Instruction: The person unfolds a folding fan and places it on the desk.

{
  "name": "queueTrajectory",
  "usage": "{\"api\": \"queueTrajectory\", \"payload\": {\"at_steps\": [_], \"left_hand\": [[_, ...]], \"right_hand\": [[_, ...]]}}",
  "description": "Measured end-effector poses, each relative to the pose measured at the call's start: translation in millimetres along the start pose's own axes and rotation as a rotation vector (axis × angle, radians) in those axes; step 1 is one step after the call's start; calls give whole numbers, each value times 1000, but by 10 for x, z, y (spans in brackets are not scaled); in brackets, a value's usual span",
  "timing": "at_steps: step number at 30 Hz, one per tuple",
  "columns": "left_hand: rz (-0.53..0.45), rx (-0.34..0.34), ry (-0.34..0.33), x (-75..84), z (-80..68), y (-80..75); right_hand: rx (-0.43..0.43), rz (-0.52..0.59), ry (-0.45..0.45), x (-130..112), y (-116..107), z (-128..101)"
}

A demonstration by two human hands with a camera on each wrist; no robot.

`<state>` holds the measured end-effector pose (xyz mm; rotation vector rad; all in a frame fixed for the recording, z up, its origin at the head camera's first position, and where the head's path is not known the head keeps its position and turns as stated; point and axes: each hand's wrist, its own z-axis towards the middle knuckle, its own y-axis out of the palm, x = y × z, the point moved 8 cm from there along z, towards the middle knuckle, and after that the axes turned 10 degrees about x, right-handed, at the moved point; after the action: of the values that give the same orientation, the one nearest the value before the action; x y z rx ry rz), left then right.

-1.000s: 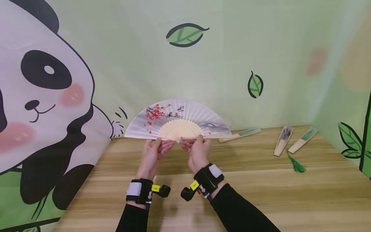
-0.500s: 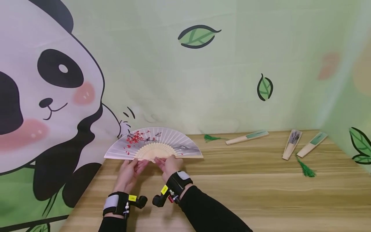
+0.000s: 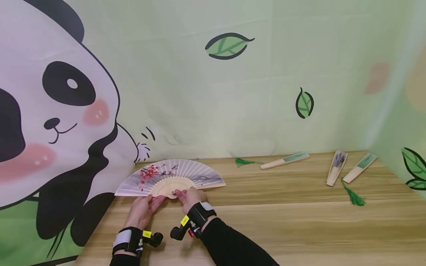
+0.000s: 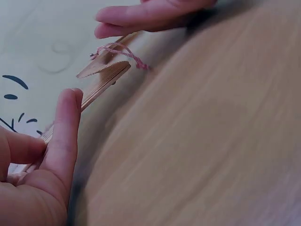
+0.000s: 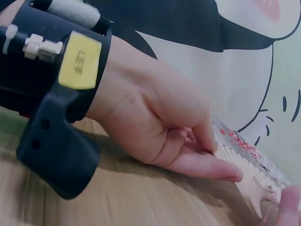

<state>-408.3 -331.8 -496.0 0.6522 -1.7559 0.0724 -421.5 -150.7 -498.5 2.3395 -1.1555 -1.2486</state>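
Head-camera view: a person's left hand and right hand meet at the pivot end of an open paper fan on a wooden table. The left hand pinches the fan's lower left edge between thumb and fingers; on the left wrist view its thumb lies along the bamboo guard stick while the other fingers sit beneath. The right hand grasps the fan just right of the pivot; its fingertips show above a short pink cord at the rivet. On the right wrist view the left hand's fingers lie flat under the carved bamboo ribs.

The fan lies directly ahead of both hands, spread in a half circle, with its straight base running left to right across the table and its painted leaf, red blossoms at left, tilted up toward the panda backdrop. It sits low, at or just above the tabletop near the back left corner. Both hands are equally close to it, one on each side of the pivot.

Well apart to the right lie three folded fans, two trailing green tassels.
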Motion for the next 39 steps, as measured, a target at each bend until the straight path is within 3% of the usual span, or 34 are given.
{"api": "queueTrajectory", "payload": {"at_steps": [4,12,17,25,28,34,39], "left_hand": [[31,37,-38,-40,5,-45],[55,92,-104,-73,2,24],[83,128,-91,-88,12,15],[97,150,-90,-81,15,-42],[115,191,-78,-61,-5,-44],[263,197,72,84,-106,71],[391,122,230,288,-252,440]], "right_hand": [[1,-43,-13,-17,-13,-41],[4,-62,-26,-111,-86,-33],[-28,-82,-11,-131,-92,-83],[-74,-22,54,-48,-52,-140],[-76,-17,38,-94,-72,-168],[-137,-227,-145,-316,-93,-267],[-235,-385,-285,-658,-73,-383]]}}
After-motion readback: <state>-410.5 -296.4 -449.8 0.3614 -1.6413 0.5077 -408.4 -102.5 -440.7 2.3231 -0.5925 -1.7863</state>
